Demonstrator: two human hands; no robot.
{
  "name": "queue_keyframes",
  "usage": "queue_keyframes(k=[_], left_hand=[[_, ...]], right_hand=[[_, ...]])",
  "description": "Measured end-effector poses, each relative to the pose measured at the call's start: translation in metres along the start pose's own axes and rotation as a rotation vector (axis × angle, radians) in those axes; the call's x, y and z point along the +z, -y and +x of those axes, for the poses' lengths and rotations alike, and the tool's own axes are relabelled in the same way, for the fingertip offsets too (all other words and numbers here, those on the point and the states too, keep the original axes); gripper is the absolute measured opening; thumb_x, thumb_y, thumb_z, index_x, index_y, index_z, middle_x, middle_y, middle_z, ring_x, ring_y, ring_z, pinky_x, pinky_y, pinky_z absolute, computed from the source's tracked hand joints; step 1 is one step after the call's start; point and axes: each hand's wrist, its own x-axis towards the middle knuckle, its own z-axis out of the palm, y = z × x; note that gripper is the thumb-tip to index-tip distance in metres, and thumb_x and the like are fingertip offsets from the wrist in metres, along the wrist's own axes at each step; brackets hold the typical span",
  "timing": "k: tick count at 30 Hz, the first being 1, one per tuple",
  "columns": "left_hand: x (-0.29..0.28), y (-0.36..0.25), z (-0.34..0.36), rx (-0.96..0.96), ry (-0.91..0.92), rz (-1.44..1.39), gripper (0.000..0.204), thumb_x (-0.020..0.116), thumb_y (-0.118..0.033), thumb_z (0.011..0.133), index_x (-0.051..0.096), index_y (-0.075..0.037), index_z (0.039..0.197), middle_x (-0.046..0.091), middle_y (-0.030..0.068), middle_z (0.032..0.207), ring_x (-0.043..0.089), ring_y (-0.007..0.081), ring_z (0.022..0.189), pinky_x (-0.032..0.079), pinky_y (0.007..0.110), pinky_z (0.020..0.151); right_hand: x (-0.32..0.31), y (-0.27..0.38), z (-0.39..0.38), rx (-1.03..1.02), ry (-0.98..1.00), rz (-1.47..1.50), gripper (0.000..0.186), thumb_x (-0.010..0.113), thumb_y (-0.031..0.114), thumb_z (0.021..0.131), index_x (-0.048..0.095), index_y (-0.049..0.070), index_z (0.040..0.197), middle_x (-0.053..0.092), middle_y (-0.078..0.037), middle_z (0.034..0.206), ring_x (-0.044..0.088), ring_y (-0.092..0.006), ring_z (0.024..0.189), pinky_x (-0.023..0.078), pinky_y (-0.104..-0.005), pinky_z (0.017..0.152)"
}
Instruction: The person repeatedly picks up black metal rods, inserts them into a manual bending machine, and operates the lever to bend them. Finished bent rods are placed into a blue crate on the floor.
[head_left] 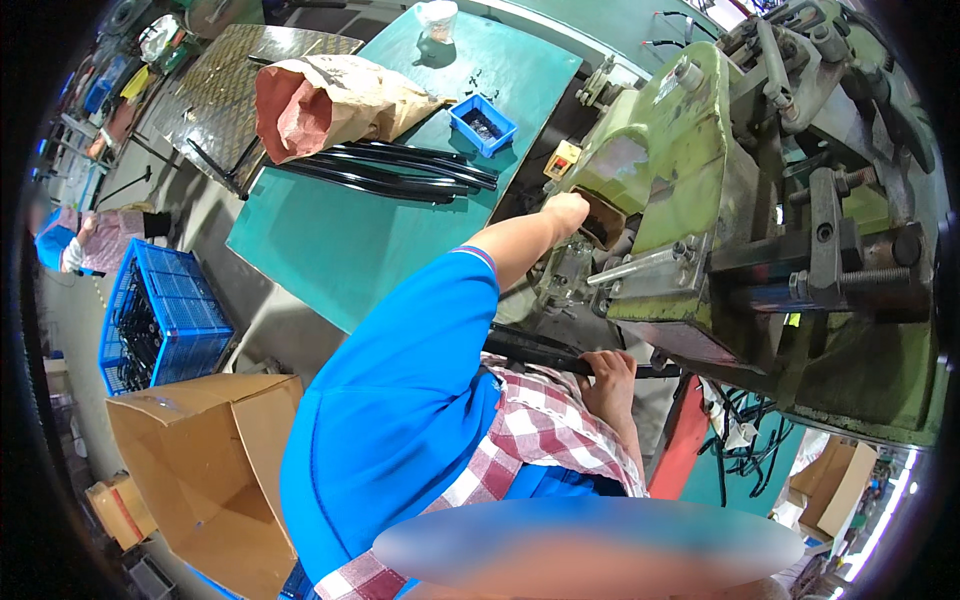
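My left hand (566, 211) reaches to a brown-lined recess (604, 226) on the green machine (680, 170); its fingertips are mostly hidden, so I cannot tell what it holds. My right hand (607, 371) grips a long black tube (534, 350) below the machine. A yellow switch box with a red button (562, 160) is just beyond my left hand. A steel rod handle (630, 266) sticks out from the machine between my hands.
A teal table (310, 250) bears black tubes, a paper sack (350, 100), a blue bin (483, 124) and a bag. A blue crate (165, 315), cardboard box (200, 470) and another person (95, 240) are at left. Black pieces lie on another table (750, 455) at right.
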Motion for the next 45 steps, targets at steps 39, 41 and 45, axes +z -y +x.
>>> queue_keyframes(k=[39,41,45], left_hand=[[-0.089,-0.053,-0.182,0.290,0.267,-0.601,0.043,0.060,-0.044,0.089,0.066,-0.002,0.098,0.067,0.0189,0.089,0.065,0.0326,0.085,0.049,0.040,0.076],[-0.080,-0.055,-0.178,0.291,0.320,-0.611,0.042,0.057,-0.041,0.090,0.066,-0.001,0.098,0.066,0.0217,0.093,0.063,0.0373,0.091,0.048,0.042,0.079],[-0.099,-0.065,-0.163,0.155,0.482,-0.355,0.044,0.052,-0.043,0.091,0.065,-0.002,0.101,0.066,0.0226,0.096,0.062,0.0393,0.094,0.048,0.043,0.080]], right_hand=[[-0.007,-0.021,0.050,-0.131,-0.157,0.106,0.041,0.071,0.010,0.072,0.058,0.008,0.110,0.060,-0.012,0.104,0.057,-0.0346,0.099,0.046,-0.0447,0.084],[-0.005,-0.021,0.063,-0.245,-0.282,0.012,0.044,0.070,0.012,0.074,0.058,0.008,0.116,0.060,-0.015,0.113,0.057,-0.0367,0.103,0.045,-0.0459,0.087],[0.013,-0.024,0.071,-0.101,-0.277,-0.012,0.038,0.072,0.015,0.074,0.061,0.007,0.109,0.062,-0.017,0.105,0.058,-0.0378,0.097,0.046,-0.0463,0.083]])
